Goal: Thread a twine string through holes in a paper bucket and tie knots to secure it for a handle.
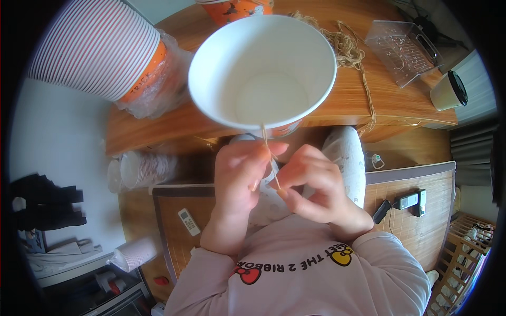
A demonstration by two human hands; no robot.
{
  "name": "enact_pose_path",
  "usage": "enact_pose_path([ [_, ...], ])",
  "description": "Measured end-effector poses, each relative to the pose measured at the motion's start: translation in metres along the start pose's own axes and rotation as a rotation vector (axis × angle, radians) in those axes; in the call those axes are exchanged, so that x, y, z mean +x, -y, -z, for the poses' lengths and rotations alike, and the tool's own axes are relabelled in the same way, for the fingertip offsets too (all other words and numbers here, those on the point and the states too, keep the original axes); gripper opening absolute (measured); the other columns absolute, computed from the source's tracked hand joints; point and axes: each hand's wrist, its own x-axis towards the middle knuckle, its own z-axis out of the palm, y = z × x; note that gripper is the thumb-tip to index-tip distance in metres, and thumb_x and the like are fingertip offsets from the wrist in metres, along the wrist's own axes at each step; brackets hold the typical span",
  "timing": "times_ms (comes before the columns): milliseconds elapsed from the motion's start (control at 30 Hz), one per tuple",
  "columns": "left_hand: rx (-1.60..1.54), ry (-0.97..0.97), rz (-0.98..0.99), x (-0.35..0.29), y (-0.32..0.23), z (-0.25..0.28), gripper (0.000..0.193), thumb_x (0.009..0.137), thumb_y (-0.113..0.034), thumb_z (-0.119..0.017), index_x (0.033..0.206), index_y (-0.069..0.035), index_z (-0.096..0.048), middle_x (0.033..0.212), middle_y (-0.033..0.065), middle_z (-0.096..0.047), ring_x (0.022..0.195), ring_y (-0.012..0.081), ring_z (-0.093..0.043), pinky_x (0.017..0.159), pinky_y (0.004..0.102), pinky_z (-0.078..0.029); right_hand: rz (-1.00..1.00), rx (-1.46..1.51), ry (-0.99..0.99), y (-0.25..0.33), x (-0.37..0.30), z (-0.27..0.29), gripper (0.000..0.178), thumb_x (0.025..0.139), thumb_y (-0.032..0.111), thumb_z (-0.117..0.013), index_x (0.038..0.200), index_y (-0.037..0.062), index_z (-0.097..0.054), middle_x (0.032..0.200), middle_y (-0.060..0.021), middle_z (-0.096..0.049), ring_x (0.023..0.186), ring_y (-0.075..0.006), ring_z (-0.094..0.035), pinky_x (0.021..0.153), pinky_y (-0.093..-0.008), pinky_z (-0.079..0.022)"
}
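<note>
A white paper cup [262,71] with an orange printed outside hangs close under the camera, its open mouth facing up. A thin tan string [270,158] runs from the cup's near rim down between my hands. My left hand [243,181] pinches the string near the cup with thumb and forefinger. My right hand [316,187] pinches the lower end of the same string. Both hands sit just below the cup, above my lap.
A wooden table [158,126] holds a tall stack of paper cups [100,47] in plastic wrap, a tangle of tan twine [345,45], a clear plastic box [403,50] and a lidded cup [449,90]. More cup stacks [139,168], a remote [188,221] and phones [411,201] lie on the floor mat.
</note>
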Motion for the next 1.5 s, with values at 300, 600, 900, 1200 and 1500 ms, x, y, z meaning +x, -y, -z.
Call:
enact_pose_path([
  [300,-0.082,0.141,0.004,0.012,-0.004,-0.004,0.034,0.100,-0.026,-0.048,0.113,0.000,-0.068,0.047,-0.0118,-0.035,0.046,0.0028,-0.026,0.043,0.0214,-0.019,0.180,-0.157,0.021,0.003,0.001,-0.006,0.016,0.070,0.008,-0.072,0.085,0.0107,-0.067,0.081,0.0013,-0.065,0.074,-0.0195,-0.055,0.066,-0.0323,-0.039],
  [600,0.057,-0.085,-0.191,-0.001,0.005,-0.002,0.028,0.097,-0.021,-0.055,0.094,0.004,-0.067,0.056,-0.0044,-0.046,0.053,0.0043,-0.038,0.056,0.0193,-0.032,0.185,-0.120,0.039,0.004,-0.001,-0.003,0.015,0.074,0.010,-0.073,0.087,0.0108,-0.067,0.082,0.0013,-0.066,0.074,-0.0187,-0.055,0.066,-0.0319,-0.040],
  [900,0.820,-0.292,-0.890,0.040,0.042,0.019,0.141,0.067,-0.048,-0.087,0.153,-0.010,0.018,0.155,0.0238,-0.016,0.145,0.0396,-0.021,0.115,0.0557,-0.024,0.217,-0.113,0.100,0.013,-0.002,-0.009,0.010,0.081,0.015,-0.073,0.088,0.0117,-0.067,0.081,0.0017,-0.065,0.074,-0.0185,-0.056,0.070,-0.0318,-0.041],
  [1200,-0.125,-0.089,-0.188,0.024,0.015,-0.010,0.093,0.087,-0.080,-0.031,0.155,-0.016,-0.022,0.156,0.0117,-0.030,0.139,0.0280,-0.036,0.117,0.0489,-0.027,0.617,-0.167,-0.094,0.032,-0.010,0.009,0.010,0.087,0.022,-0.069,0.086,0.0116,-0.071,0.083,0.0010,-0.067,0.064,-0.0151,-0.049,0.061,-0.0315,-0.037],
  [1500,0.395,0.353,-0.467,0.005,0.030,0.018,0.104,0.086,-0.082,-0.031,0.150,0.000,-0.030,0.154,0.0197,-0.032,0.137,0.0328,-0.037,0.114,0.0493,-0.027,-0.104,-0.356,-0.603,0.058,0.007,0.061,0.030,0.076,0.009,-0.068,0.104,-0.0036,-0.065,0.110,-0.0175,-0.066,0.099,-0.0254,-0.062,0.083,-0.0310,-0.047],
])
